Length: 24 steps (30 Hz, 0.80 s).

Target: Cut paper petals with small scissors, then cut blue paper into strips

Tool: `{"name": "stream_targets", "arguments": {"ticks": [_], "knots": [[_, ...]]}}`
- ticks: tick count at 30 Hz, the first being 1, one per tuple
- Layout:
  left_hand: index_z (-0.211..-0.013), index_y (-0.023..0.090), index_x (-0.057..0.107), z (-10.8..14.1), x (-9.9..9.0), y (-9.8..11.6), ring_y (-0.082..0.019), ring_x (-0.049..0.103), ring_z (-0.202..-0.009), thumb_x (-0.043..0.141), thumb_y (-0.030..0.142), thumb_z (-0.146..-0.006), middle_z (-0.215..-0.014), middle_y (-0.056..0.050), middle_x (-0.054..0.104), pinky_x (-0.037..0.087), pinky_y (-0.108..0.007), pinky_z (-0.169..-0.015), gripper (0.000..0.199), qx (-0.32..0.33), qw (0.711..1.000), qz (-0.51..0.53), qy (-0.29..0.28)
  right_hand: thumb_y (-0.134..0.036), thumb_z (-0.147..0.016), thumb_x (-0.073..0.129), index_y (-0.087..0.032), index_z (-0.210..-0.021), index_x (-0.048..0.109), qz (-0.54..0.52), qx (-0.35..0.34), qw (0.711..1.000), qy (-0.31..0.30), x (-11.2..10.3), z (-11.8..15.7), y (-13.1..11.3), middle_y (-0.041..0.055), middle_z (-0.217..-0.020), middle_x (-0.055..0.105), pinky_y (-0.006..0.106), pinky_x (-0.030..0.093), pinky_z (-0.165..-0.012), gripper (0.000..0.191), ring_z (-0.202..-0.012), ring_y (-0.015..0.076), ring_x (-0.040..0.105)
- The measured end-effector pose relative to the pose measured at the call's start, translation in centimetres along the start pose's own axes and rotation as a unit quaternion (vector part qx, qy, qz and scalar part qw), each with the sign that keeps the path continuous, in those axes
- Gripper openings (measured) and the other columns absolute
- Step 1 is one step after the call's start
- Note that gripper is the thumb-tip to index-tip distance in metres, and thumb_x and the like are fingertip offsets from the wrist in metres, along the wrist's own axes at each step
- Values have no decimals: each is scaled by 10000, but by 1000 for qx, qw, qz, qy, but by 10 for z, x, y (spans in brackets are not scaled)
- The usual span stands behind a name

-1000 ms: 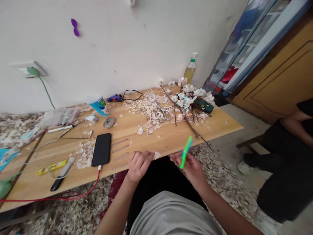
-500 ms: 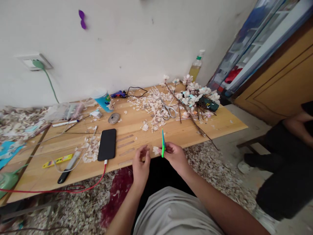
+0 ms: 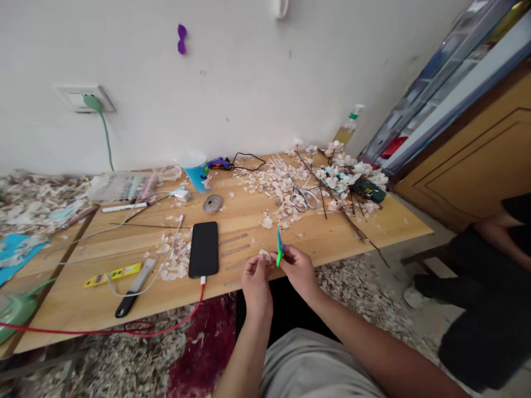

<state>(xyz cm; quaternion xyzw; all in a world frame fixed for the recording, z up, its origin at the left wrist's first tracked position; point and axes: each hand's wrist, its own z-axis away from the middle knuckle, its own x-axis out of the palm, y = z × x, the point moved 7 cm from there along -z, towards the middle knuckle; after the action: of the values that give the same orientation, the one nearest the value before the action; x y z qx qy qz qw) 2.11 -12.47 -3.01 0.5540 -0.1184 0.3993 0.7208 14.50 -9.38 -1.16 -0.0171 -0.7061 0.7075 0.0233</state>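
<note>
Just past the table's front edge, my left hand (image 3: 256, 279) is closed, its thumb and fingertips pinching a small off-white petal piece (image 3: 265, 254). Close beside it, my right hand (image 3: 297, 269) is closed round a slim green-and-blue tool (image 3: 279, 249), which stands up from the fingers; its exact kind is unclear. The two hands nearly meet at the petal piece. Beyond them on the wooden table (image 3: 244, 221) lie a heap of pale petals (image 3: 282, 188) and grey-handled scissors (image 3: 305, 199). Branches with white flowers (image 3: 344, 171) rest at the right.
A black phone (image 3: 203, 250) on a red cable lies left of my hands. Farther left are a scraper-like blade with a black handle (image 3: 130, 296) and a yellow packet (image 3: 113, 275). A blue cup (image 3: 197, 174) stands near the wall. Another person's legs (image 3: 460, 276) are at right.
My left hand has come right to meet my right hand and now pinches the petal piece, which was at my right fingertips. The view has shifted, so the table appears farther right.
</note>
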Motion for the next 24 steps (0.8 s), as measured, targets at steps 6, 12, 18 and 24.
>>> {"name": "stream_targets", "arguments": {"ticks": [6,12,18,24], "knots": [[-847,158,674,-42,-3,-2,-141,662,-736,811,307,-640,-810,-26,705,533,-309,-789,289,-30,998,-52,-22,-481,-679,768,-204,-816,666,41,-35,998,22,-9,-42,7,30,-789,702,341,535,-734,326,-756,207,656],[-906,176,644,-64,7,-4,-161,679,-786,786,257,-654,-840,-41,709,531,-337,-837,300,-6,993,-113,-32,-462,-735,731,-230,-875,644,27,-23,999,-13,-15,-45,9,28,-838,704,361,539,-787,284,-810,214,673],[-885,168,649,-65,15,2,-181,687,-801,775,277,-670,-859,-59,721,530,-313,-789,273,38,984,-171,-41,-481,-738,726,-222,-935,630,68,-38,997,-16,-6,-46,19,53,-904,703,352,533,-763,339,-830,228,657],[-904,176,669,-63,20,-1,-181,697,-766,771,297,-692,-835,-56,742,539,-316,-774,264,50,978,-195,-62,-398,-768,690,-227,-955,632,66,-50,996,-11,-11,-49,20,34,-841,683,317,520,-707,260,-744,199,634]]}}
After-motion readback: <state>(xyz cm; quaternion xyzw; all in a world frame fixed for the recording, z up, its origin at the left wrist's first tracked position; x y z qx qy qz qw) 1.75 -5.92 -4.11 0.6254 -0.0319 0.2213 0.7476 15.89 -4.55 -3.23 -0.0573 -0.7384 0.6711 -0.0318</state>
